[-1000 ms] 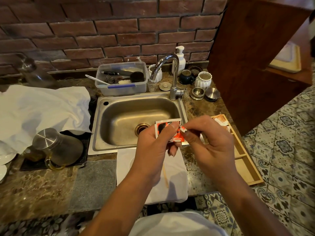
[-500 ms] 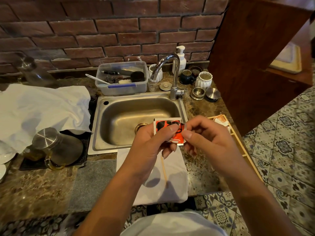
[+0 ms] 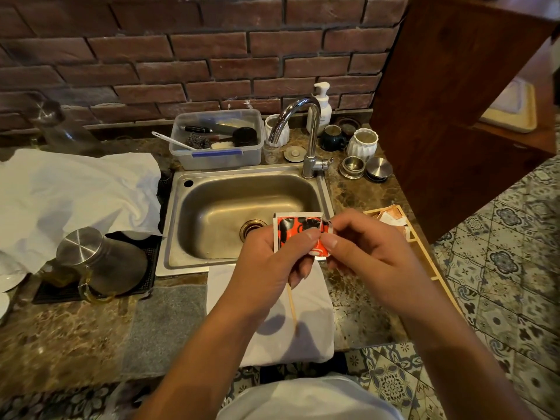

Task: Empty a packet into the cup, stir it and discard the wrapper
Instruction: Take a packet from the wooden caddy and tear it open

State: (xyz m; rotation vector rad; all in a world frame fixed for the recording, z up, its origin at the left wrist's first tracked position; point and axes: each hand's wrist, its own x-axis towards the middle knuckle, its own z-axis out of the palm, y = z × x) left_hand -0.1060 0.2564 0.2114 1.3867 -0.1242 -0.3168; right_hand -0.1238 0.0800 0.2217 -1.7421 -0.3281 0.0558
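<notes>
Tearing open the packet over the sink's front edge

Left hand (image 3: 272, 262) pinches the red-and-black packet (image 3: 298, 234) by its body, thumb across the face; right hand (image 3: 363, 253) pinches the upper right corner, thumb and forefinger closed tight on the foil; packet held upright, in the air, above the near rim of the sink (image 3: 212, 262) and the white cloth (image 3: 291, 344); top edge looks partly started at that corner, though too small to be sure. To do it well, I judge: keep both pinches close together at the tear line, pull the right hand toward the body and across, keep the packet upright so powder stays low. A thin wooden stick (image 3: 292, 307) lies on the cloth, likely the stirrer; the cup itself I cannot pick out, possibly hidden under the hands.
</notes>
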